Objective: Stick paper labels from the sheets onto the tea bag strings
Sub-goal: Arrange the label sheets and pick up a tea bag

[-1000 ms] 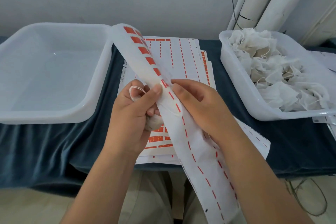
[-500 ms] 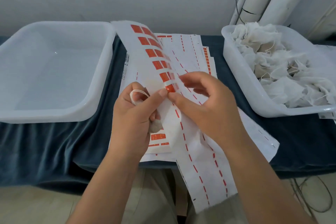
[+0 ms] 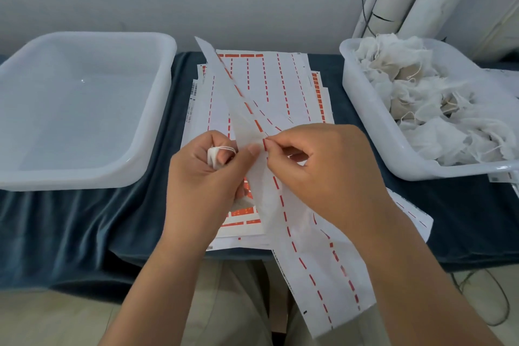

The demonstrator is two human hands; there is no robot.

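Many tea bags (image 3: 421, 93) wait in the right tub (image 3: 365, 121), so most work likely remains. The left hand (image 3: 202, 177) grips one tea bag (image 3: 212, 157) with looped string (image 3: 227, 148) and pinches the label sheet (image 3: 309, 275); the right hand (image 3: 323, 171) pinches a red label (image 3: 264, 143) there.

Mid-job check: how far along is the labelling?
Done: nothing visible yet; the left tub holds no bags. In hand: left hand grips one tea bag and its string, right hand pinches a label on the lifted sheet. Left: the pile of bags in the right tub.
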